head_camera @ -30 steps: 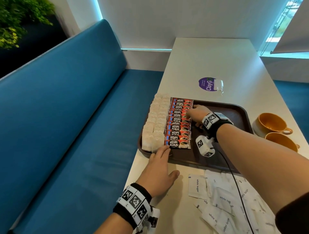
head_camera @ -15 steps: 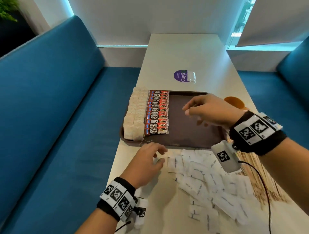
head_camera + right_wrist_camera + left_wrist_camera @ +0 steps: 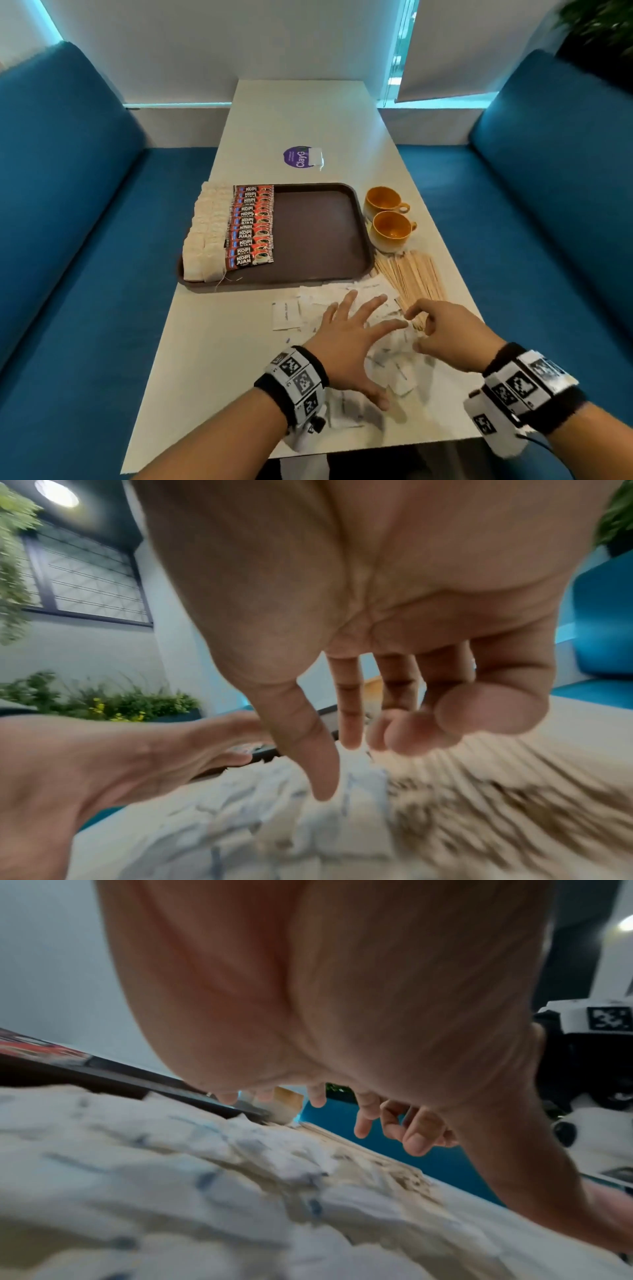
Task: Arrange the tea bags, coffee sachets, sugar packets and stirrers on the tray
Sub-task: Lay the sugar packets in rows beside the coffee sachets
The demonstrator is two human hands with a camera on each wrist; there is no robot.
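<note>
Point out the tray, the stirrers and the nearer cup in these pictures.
tray [image 3: 315, 233], head view, bare brown floor.
stirrers [image 3: 414, 277], head view, middle of the wooden bundle.
nearer cup [image 3: 390, 228], head view, inside of the bowl.

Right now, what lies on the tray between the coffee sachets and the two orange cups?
Nothing: in the head view the tray is bare brown from the coffee sachets to its right rim, and the orange cups stand just past that rim on the table.

A long white table [image 3: 308, 113] holds a brown tray [image 3: 315, 233], two orange cups [image 3: 388, 216], wooden stirrers [image 3: 411, 277], scattered sugar packets [image 3: 286, 315] and a purple sticker [image 3: 296, 157].
</note>
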